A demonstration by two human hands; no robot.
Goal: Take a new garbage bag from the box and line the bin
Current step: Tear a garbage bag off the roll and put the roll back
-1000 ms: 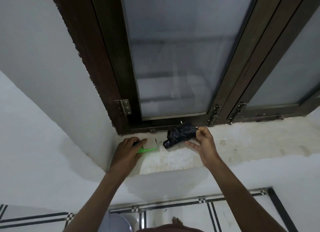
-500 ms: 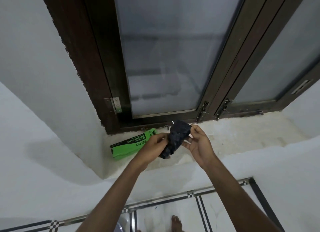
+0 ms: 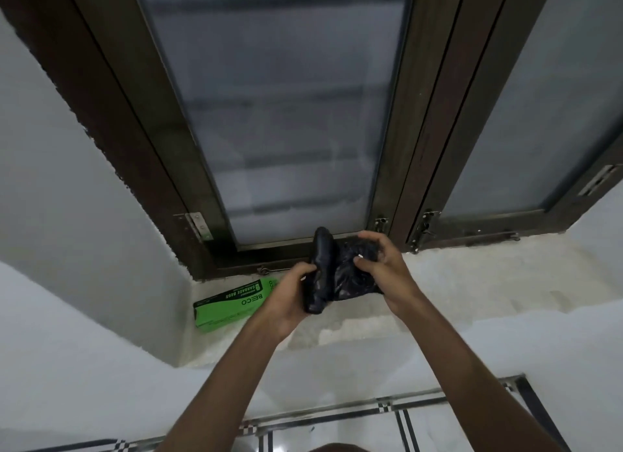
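Both grips clamp the black garbage bag [image 3: 332,276]: left hand [image 3: 286,300], right hand [image 3: 382,266] (green box [image 3: 232,301] beside).

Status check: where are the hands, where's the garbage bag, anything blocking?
Left hand grips the rolled part of the black garbage bag; right hand grips its loose part. Green box lies on the sill. Bin not seen. Nothing blocking.

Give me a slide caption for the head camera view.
Both hands, left hand and right hand, hold a rolled black garbage bag above the windowsill, green box beside.
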